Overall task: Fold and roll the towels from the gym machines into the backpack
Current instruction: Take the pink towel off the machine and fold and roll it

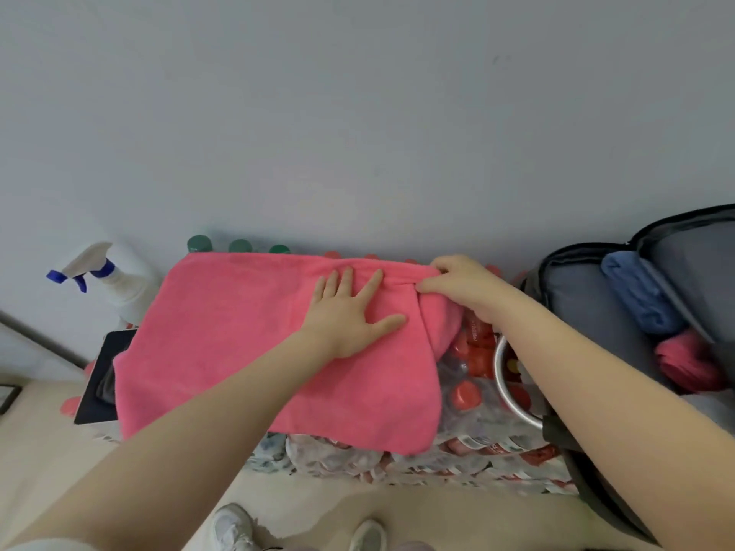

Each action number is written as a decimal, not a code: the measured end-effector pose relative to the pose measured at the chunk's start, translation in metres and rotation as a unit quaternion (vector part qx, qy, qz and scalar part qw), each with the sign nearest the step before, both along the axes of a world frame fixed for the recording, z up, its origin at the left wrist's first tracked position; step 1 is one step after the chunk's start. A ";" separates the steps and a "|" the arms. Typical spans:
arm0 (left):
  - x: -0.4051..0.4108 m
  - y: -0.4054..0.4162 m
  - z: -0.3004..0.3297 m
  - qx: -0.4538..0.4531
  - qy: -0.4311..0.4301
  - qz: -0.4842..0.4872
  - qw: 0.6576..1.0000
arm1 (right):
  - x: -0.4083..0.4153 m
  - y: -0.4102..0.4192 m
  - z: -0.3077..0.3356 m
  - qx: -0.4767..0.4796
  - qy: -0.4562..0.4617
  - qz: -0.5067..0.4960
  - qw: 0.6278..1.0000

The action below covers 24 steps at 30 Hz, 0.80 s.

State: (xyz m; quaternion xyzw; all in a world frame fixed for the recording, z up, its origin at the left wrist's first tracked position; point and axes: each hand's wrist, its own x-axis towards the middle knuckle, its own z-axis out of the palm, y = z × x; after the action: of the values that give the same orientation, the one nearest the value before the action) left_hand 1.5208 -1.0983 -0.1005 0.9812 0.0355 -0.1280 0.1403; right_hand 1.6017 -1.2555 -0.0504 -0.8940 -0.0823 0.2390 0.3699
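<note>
A pink towel [222, 344] lies spread over shrink-wrapped packs of bottles [469, 451]. My left hand [350, 312] presses flat on the towel's right part, fingers straight. My right hand [461, 284] pinches the towel's far right corner, where the cloth bunches and hangs down. To the right stands an open grey backpack [576, 304]. Inside it sit a rolled blue towel [636, 296] and a rolled pink towel [688, 363].
A white spray bottle [119, 284] with a blue trigger stands at the left by the wall. A dark tablet [103, 375] lies under the towel's left edge. A metal bowl [513, 391] sits between the towel and the backpack. My shoes [298, 530] show below.
</note>
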 end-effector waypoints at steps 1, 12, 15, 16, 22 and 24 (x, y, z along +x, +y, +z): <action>0.001 -0.003 0.000 0.001 0.001 0.006 1.000 | 0.002 -0.005 0.007 0.043 0.027 -0.010 0.999; 0.006 -0.008 -0.006 0.065 -0.009 -0.050 0.997 | 0.028 -0.056 0.045 0.299 0.079 -0.150 0.939; 0.008 -0.009 -0.008 0.085 0.013 -0.069 0.994 | 0.022 -0.046 0.037 0.223 0.014 -0.112 0.968; 0.008 -0.009 -0.009 0.088 0.021 -0.073 0.993 | 0.016 -0.040 0.033 0.195 0.013 -0.083 0.977; -0.004 0.014 0.002 -0.053 -0.053 -0.065 0.995 | -0.008 -0.002 0.053 0.278 0.154 0.144 0.937; -0.012 0.034 0.007 -0.083 -0.107 -0.060 0.989 | -0.015 0.018 0.068 0.289 0.129 0.206 0.926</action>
State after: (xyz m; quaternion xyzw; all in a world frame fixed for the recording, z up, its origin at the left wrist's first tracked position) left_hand 1.5090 -1.0646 -0.0937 0.9745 -0.0490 -0.0333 0.2165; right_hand 1.5864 -1.2373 0.0178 -0.6734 -0.2823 0.3888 0.5619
